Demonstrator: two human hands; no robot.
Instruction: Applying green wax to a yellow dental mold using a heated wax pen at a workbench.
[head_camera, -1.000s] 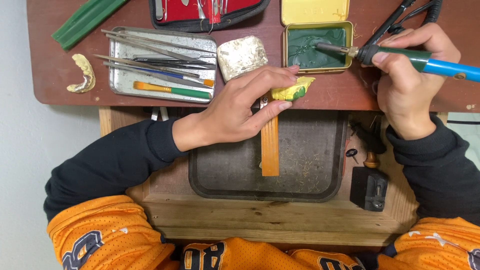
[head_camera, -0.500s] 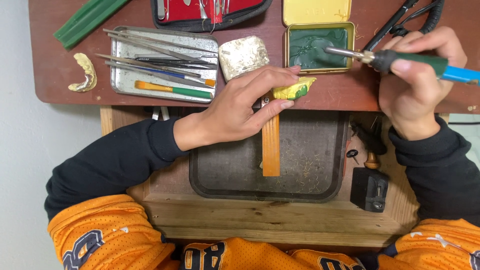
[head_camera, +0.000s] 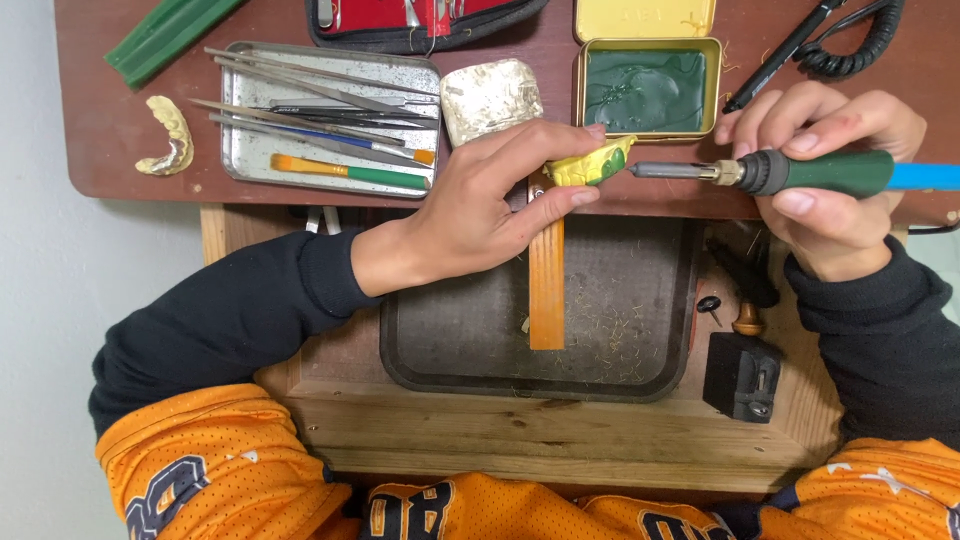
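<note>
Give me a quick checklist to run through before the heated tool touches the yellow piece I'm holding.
1. Left hand has a firm pinch on the yellow piece: ok, fingers above and thumb below.
2. Right hand grips the green-handled tool on its handle: ok.
3. Metal tip aimed at the piece: ok, it points at its right end, just short of it as far as this view shows.
4. Left fingertips away from the tip: cannot tell, they sit close to that end.
5. Piece backed by the orange wooden peg: cannot tell, the hand hides the contact.
6. Open tin of green wax within reach: ok, just behind the piece.
</note>
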